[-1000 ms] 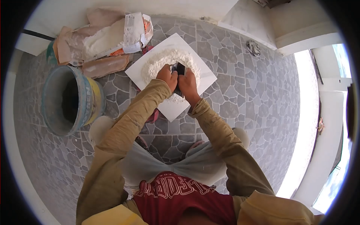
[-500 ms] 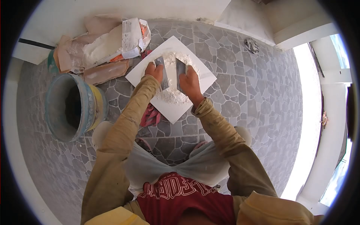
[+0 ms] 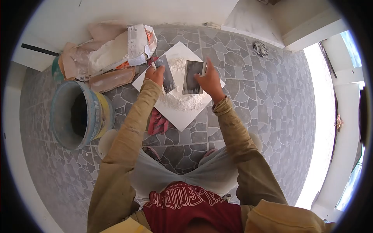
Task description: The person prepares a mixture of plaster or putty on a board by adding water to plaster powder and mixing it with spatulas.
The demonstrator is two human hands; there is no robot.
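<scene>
My left hand (image 3: pixel 154 76) is closed around a flat steel trowel (image 3: pixel 168 77), its blade slanting over the left side of a white square board (image 3: pixel 180 123). My right hand (image 3: pixel 211 82) grips a second trowel (image 3: pixel 192 79) by its far side, with the thumb on the blade and the index finger pointing away from me. Both blades show their grey, powder-smeared faces. Between and below them, loose white powder (image 3: pixel 182 101) lies spread over the board. The trowels' handles are mostly hidden by my hands.
A large bucket (image 3: pixel 99 112) stands on the stone-patterned floor (image 3: pixel 237 116) at left. Behind it lies a torn paper sack (image 3: pixel 136 42) with white powder. Something red (image 3: pixel 158 123) sits by the board's near-left edge. A crumpled striped item (image 3: pixel 260 49) rests near the wall.
Both trowels have turned so their faces show more broadly. My right hand has moved right and its index finger has straightened; my left hand has shifted slightly left.
</scene>
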